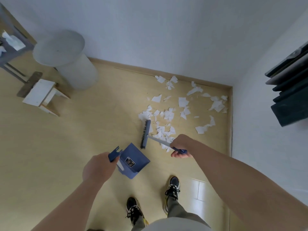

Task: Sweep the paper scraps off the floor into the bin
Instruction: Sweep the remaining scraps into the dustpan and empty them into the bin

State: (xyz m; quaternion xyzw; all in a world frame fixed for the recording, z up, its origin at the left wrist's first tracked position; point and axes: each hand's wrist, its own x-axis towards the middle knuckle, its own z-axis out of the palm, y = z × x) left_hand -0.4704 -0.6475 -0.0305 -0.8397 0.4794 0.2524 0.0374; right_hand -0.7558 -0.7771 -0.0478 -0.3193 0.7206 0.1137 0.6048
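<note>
Left hand wrapped round dustpan handle, right hand curled round broom handle. Paper scraps look light, floppy; I'd sweep gently, short strokes.

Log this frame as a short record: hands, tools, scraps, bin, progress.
left hand: grips the dustpan handle
right hand: grips the broom handle
broom head: at the left edge of the scraps, beside the dustpan
dustpan: no scraps in it
scraps: scattered on the floor in the right corner
bin: by the far wall, left of the scraps, apart from them
progress: nothing collected yet
</note>
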